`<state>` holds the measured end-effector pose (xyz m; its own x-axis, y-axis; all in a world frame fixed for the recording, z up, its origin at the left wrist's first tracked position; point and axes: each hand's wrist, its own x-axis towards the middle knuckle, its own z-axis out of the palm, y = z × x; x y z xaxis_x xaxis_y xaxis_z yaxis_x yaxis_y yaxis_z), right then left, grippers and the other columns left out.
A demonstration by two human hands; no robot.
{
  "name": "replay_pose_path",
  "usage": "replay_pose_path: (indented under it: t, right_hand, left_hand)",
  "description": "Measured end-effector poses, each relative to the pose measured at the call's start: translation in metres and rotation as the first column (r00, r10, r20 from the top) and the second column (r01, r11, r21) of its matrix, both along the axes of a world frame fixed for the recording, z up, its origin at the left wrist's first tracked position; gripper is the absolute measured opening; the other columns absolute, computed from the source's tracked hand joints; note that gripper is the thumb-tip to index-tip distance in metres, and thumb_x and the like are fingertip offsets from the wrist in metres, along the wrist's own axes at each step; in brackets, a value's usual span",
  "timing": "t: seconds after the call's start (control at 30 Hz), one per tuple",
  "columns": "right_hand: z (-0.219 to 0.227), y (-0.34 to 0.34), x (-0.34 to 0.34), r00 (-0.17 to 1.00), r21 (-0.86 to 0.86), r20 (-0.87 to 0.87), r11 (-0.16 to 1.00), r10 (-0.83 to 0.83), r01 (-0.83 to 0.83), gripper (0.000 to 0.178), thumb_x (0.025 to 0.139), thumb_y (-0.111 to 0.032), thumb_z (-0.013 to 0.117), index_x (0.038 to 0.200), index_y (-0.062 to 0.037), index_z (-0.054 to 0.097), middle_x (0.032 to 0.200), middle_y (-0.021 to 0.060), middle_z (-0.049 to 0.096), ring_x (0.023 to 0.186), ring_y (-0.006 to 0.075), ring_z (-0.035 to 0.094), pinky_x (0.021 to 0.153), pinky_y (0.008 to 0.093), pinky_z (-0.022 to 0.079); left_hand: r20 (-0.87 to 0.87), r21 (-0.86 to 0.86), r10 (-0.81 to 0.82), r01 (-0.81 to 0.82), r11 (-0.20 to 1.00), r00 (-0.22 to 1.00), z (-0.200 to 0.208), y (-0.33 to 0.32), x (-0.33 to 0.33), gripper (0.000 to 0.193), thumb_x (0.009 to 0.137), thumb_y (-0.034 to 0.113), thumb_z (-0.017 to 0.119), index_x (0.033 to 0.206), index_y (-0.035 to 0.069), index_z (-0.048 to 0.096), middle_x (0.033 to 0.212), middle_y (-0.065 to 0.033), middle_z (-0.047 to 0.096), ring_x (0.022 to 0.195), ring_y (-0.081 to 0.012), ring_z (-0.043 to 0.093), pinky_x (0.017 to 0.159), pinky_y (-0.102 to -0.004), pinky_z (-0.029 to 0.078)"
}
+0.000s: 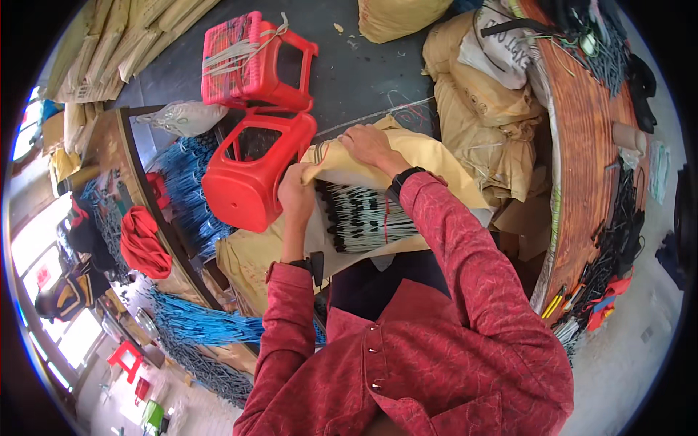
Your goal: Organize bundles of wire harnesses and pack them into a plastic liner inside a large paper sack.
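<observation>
Your left hand (pixel 294 195) pinches the rim of the tan, paper-like sack (pixel 430 155) in front of you; your right hand (pixel 369 145) lies on it, grip unclear. Thin, pale, dark-tipped cords (pixel 367 221) already lie inside, but the mouth is not yet closed.

At the upper left of the frame, flattened brown paper sacks (pixel 109 43) lie stacked. Right of them stands a pink basket (pixel 216 91) with pale cords (pixel 243 58) across it, beside a red stool (pixel 310 76); a second red stool (pixel 240 200) lies nearer the centre. Blue cables (pixel 185 192) and a red cloth (pixel 143 243) show at left. Filled tan sacks (pixel 483 98) are heaped at upper right, next to a wooden counter (pixel 582 163) bearing a cardboard roll (pixel 627 136), dark cables (pixel 618 211) and yellow-handled tools (pixel 552 304).
</observation>
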<state>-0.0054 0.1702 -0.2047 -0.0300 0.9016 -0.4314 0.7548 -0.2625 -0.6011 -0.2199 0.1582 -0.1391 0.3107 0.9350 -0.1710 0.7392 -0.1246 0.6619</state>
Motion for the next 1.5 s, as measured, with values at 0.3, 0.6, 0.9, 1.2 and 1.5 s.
replay_pose_path:
  t: [0.3, 0.6, 0.9, 1.2, 1.5]
  right_hand:
    - [-0.044, -0.034, -0.034, 0.96, 0.295, 0.279, 0.948, 0.038, -0.123, 0.034, 0.092, -0.039, 0.05, 0.115, -0.0179, 0.063, 0.119, 0.0062, 0.06, 0.111, 0.0275, 0.054, 0.1, 0.0493, 0.036]
    - [-0.046, -0.007, -0.019, 0.972, 0.24, 0.227, 0.964, 0.063, -0.118, 0.03, 0.092, -0.036, 0.049, 0.106, -0.0169, 0.066, 0.103, 0.0073, 0.064, 0.102, 0.0274, 0.056, 0.092, 0.0455, 0.041]
    - [-0.034, -0.03, 0.064, 0.997, 0.104, 0.066, 0.994, 0.027, -0.033, 0.036, 0.095, -0.036, 0.044, 0.105, -0.0097, 0.066, 0.106, 0.0104, 0.064, 0.103, 0.0307, 0.057, 0.091, 0.0407, 0.044]
    - [-0.059, -0.02, 0.075, 0.983, 0.037, 0.077, 0.985, 0.167, -0.171, 0.036, 0.096, -0.039, 0.042, 0.106, -0.0112, 0.063, 0.108, 0.0089, 0.06, 0.104, 0.0302, 0.054, 0.091, 0.0431, 0.041]
    - [-0.051, -0.05, 0.053, 0.992, 0.147, 0.098, 0.985, 0.078, -0.092, 0.027, 0.093, -0.036, 0.05, 0.098, -0.0125, 0.061, 0.1, 0.0062, 0.057, 0.096, 0.0284, 0.052, 0.085, 0.0401, 0.042]
  left_hand:
    - [0.272, -0.134, 0.006, 0.031, 0.991, 0.962, -0.034, -0.029, -0.018, 0.011, 0.077, 0.007, 0.058, 0.087, 0.001, 0.057, 0.077, -0.0187, 0.055, 0.076, -0.0386, 0.054, 0.066, -0.0401, 0.043]
    - [0.444, -0.311, 0.078, 0.071, 0.948, 0.893, -0.042, -0.018, -0.026, 0.013, 0.076, 0.005, 0.059, 0.088, 0.0, 0.057, 0.081, -0.011, 0.055, 0.081, -0.0248, 0.055, 0.075, -0.0329, 0.042]
    - [0.42, 0.112, -0.145, 0.108, 0.988, 0.896, 0.07, -0.029, 0.004, 0.02, 0.07, 0.0, 0.061, 0.09, 0.001, 0.062, 0.089, -0.0139, 0.059, 0.087, -0.0295, 0.058, 0.08, -0.0362, 0.046]
    - [0.169, -0.22, -0.553, 0.578, 0.786, 0.816, -0.095, -0.075, 0.043, 0.043, 0.081, 0.026, 0.065, 0.119, 0.007, 0.06, 0.115, -0.0166, 0.061, 0.114, -0.0313, 0.055, 0.095, -0.0406, 0.044]
    - [0.098, -0.182, -0.635, 0.641, 0.745, 0.766, -0.156, -0.12, 0.029, 0.046, 0.082, 0.03, 0.065, 0.121, 0.007, 0.059, 0.117, -0.0167, 0.061, 0.115, -0.0321, 0.055, 0.097, -0.0416, 0.043]
